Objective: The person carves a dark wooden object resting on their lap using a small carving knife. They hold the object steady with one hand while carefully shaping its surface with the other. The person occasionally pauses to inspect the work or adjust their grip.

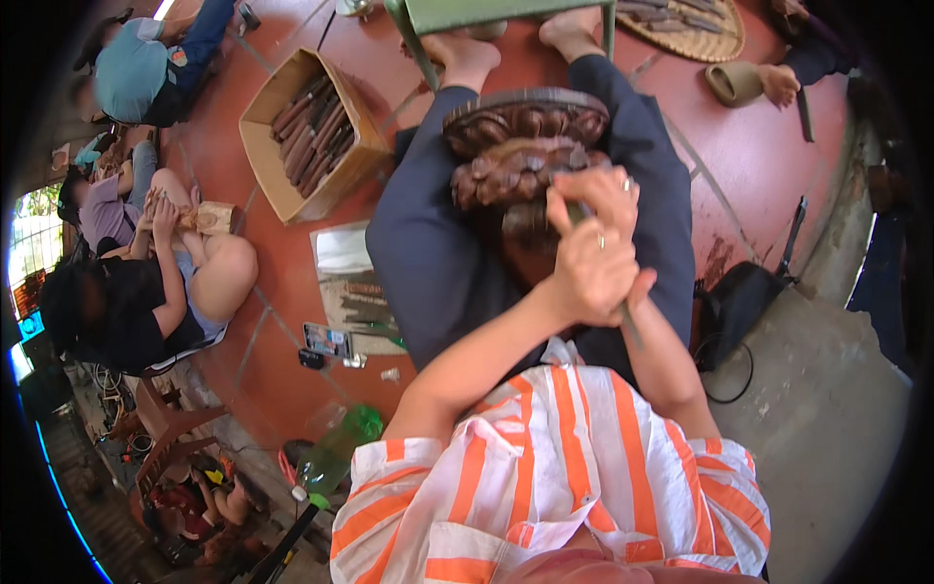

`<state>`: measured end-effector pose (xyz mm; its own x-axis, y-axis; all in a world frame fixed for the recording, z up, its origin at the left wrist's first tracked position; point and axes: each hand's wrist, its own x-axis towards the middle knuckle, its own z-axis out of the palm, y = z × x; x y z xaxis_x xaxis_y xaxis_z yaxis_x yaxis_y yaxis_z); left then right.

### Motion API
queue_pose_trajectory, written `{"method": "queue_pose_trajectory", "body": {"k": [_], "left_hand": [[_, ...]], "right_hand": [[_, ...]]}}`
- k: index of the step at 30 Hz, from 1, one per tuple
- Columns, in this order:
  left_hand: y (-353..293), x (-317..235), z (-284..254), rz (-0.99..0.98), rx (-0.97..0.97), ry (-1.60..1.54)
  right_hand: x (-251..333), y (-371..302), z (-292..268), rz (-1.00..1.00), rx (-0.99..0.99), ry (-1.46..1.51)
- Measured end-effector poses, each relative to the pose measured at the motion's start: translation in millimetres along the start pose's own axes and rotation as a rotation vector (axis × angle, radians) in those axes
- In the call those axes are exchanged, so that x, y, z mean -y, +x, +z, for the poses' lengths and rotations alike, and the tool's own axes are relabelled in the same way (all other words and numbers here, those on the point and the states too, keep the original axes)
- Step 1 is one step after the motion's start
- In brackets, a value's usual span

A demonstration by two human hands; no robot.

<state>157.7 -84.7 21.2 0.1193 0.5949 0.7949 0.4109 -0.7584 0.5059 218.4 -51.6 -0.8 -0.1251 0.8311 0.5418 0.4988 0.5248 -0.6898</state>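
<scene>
A dark brown carved wooden piece stands between my knees. It has a round rim on top, rings of petal-like carving and a narrower part below. Just to its right, both hands are wrapped round a slim grey-green metal tool; its kind is unclear because the grip covers most of it. My left hand closes on it nearer my body. Beyond it, my right hand is curled round the tool close to the carving. Whether the tool's tip touches the wood is hidden.
A cardboard box of dark wooden pieces stands left. Nearer lie a mat with tools, a phone and a green bottle. Ahead is a green stool; a woven tray and black bag lie right. Several people sit around.
</scene>
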Motion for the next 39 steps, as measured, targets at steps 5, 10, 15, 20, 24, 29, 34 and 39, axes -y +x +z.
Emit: {"method": "queue_pose_trajectory", "body": {"k": [5, 10, 15, 20, 24, 29, 34, 39], "left_hand": [[14.0, 5.5, 3.5, 0.025, -0.023, 0.006], [2.2, -0.6, 2.6, -0.021, 0.036, 0.024], [17.8, 14.7, 8.6, 0.014, 0.04, 0.048], [13.8, 2.0, 8.0, 0.026, 0.045, -0.003], [9.2, 11.2, 6.6, 0.023, 0.076, 0.072], [9.5, 2.2, 4.3, 0.008, 0.028, -0.003], [2.3, 5.0, 3.3, -0.03, -0.015, -0.003], [12.9, 4.1, -1.0, 0.044, -0.092, -0.011]], "right_hand": [[-4.7, 18.5, 5.1, -0.03, -0.121, 0.139], [-6.1, 11.6, 3.8, -0.131, -0.067, 0.046], [-8.3, -5.6, 3.4, -0.016, -0.062, 0.091], [-12.6, 5.5, -4.4, -0.038, 0.019, 0.117], [8.5, -5.2, 16.6, 0.119, -0.126, -0.448], [-0.6, 14.7, -4.1, 0.005, -0.023, 0.067], [-3.4, 7.4, -1.1, 0.011, -0.043, 0.145], [-1.7, 23.9, -0.3, -0.098, -0.03, 0.009]]}}
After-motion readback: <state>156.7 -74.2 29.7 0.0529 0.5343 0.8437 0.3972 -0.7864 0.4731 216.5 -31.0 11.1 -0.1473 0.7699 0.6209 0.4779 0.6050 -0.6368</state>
